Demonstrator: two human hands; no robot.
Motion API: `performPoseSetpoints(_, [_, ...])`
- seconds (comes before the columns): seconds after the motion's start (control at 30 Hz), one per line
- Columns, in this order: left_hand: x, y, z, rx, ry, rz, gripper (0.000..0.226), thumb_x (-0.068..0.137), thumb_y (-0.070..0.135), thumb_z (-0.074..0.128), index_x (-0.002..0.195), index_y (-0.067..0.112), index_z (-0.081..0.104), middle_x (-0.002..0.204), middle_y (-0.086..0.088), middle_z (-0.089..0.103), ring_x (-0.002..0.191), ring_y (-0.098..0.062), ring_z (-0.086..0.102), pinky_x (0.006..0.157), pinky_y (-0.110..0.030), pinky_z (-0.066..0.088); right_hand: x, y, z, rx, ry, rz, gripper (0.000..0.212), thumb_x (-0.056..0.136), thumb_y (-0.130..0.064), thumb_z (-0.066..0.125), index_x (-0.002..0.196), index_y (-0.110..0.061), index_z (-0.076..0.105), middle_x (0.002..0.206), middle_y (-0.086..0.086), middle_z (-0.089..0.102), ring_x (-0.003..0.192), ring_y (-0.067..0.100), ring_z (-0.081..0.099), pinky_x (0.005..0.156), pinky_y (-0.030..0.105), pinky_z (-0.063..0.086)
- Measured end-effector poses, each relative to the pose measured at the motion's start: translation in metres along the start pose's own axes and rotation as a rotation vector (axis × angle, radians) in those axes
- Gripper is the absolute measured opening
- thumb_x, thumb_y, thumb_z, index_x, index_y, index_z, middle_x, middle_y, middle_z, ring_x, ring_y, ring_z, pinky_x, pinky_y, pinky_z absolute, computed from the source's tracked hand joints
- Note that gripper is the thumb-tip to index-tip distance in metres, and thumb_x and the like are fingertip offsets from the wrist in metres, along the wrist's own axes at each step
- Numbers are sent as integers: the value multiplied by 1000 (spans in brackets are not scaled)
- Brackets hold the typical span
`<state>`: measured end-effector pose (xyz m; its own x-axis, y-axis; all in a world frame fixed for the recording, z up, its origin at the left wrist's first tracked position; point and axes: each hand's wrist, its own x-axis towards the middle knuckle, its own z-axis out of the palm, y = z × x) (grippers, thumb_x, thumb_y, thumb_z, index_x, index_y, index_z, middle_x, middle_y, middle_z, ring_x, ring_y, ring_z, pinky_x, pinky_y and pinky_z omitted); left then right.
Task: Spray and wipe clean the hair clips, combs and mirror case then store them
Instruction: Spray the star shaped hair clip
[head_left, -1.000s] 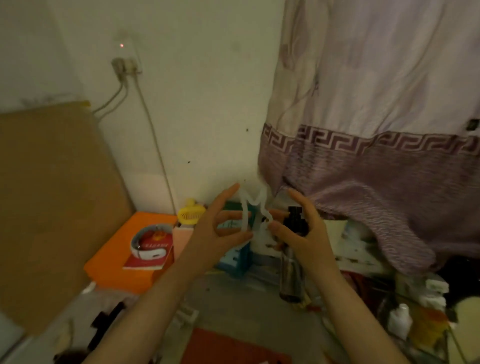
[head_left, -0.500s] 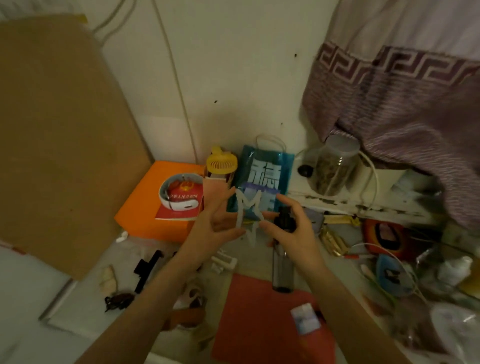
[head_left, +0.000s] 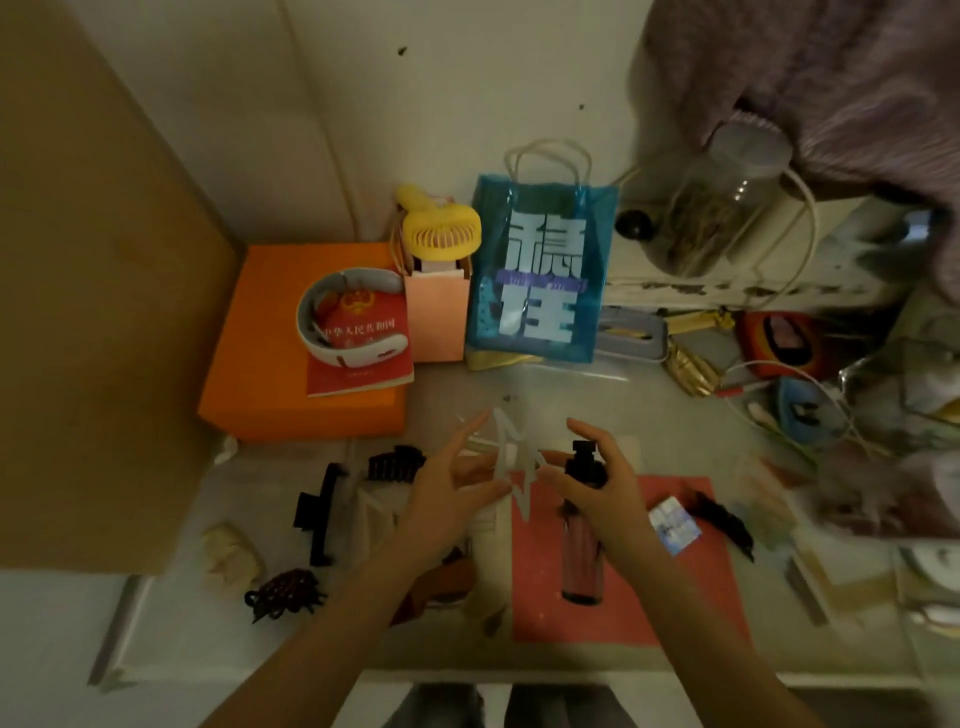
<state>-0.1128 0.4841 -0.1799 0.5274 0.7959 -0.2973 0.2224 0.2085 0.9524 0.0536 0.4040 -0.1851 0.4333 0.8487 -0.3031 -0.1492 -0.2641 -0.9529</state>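
star clip (head_left: 511, 470) pinched between both hands; right hand (head_left: 597, 486) grips spray bottle (head_left: 583, 545)

The light is dim. Past your hands you see a pale wall (head_left: 441, 104) with a thin cord (head_left: 317, 130) running down it. Left of your hands a big brown board (head_left: 88, 312) leans there. Up to your right hangs a purple curtain (head_left: 831, 78).

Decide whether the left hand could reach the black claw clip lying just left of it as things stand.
Probably not yet: the left hand pinches the clear star clip. The path to the black claw clip looks unobstructed.
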Motion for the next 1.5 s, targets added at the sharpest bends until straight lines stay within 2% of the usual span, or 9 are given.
performPoseSetpoints(0.47, [2, -93, 34, -34, 105, -235, 67, 76, -3, 73, 121, 40, 46, 110, 25, 55, 96, 17, 58, 75, -10, 51, 0, 89, -12, 7, 50, 317, 57, 78, -12, 76, 129, -23, 51, 118, 7, 64, 96, 31, 67, 77, 49, 58])
performPoseSetpoints(0.67, [-4, -102, 48, -96, 195, -287, 58, 79, -7, 68, 125, 23, 51, 119, 4, 59, 105, -4, 59, 78, -10, 51, 4, 107, -16, 10, 30, 369, 68, 64, -31, 81, 126, -27, 53, 121, -1, 63, 103, 22, 66, 82, 44, 58])
performPoseSetpoints(0.77, [-8, -106, 56, -63, 239, -282, 59, 81, -5, 67, 135, 10, 49, 128, -5, 59, 116, -14, 58, 93, -18, 49, 6, 117, -15, -15, 21, 387, 72, 59, -40, 82, 124, -30, 53, 120, -5, 64, 104, 14, 65, 85, 39, 57])
performPoseSetpoints(0.9, [-12, -112, 63, -75, 312, -271, 53, 84, -1, 65, 127, 25, 51, 127, 0, 61, 114, -7, 59, 91, -21, 52, 7, 123, -15, -99, 11, 394, 69, 61, -50, 80, 123, -37, 52, 113, -13, 66, 96, 3, 66, 81, 33, 57])
performPoseSetpoints(1.0, [-10, -117, 64, -51, 355, -249, 52, 83, 0, 67, 127, 24, 53, 123, 3, 62, 108, 2, 60, 83, -11, 50, 9, 125, -13, -30, 5, 391, 71, 62, -42, 80, 126, -32, 51, 119, -7, 64, 99, 8, 67, 75, 28, 59])
performPoseSetpoints(1.13, [-4, -124, 63, -25, 391, -236, 50, 82, -4, 67, 128, 10, 55, 123, -4, 64, 111, -10, 62, 92, -22, 52, 8, 126, -11, -53, 1, 356, 65, 69, -35, 79, 127, -34, 49, 125, -7, 60, 108, 12, 63, 81, 32, 58])
performPoseSetpoints(1.27, [-1, -131, 60, -41, 407, -224, 51, 82, -7, 66, 129, 10, 55, 123, -6, 63, 111, -15, 62, 82, -14, 52, 10, 129, -7, -53, -1, 316, 55, 77, -18, 77, 120, -37, 49, 123, -10, 60, 109, 4, 60, 80, 19, 55])
performPoseSetpoints(1.4, [-3, -134, 57, -81, 409, -237, 56, 80, -5, 67, 128, 20, 52, 122, -3, 64, 110, -17, 63, 86, -29, 56, 10, 129, -5, -76, -29, 292, 56, 78, -9, 76, 116, -39, 48, 111, -24, 61, 99, -15, 58, 75, 10, 51])
performPoseSetpoints(1.5, [-6, -135, 57, -38, 399, -216, 56, 79, -4, 69, 127, 20, 53, 115, 7, 64, 105, -9, 64, 82, -22, 55, 8, 131, -5, -101, -29, 281, 55, 78, -14, 76, 117, -41, 48, 123, -14, 58, 105, -10, 57, 81, 11, 51])
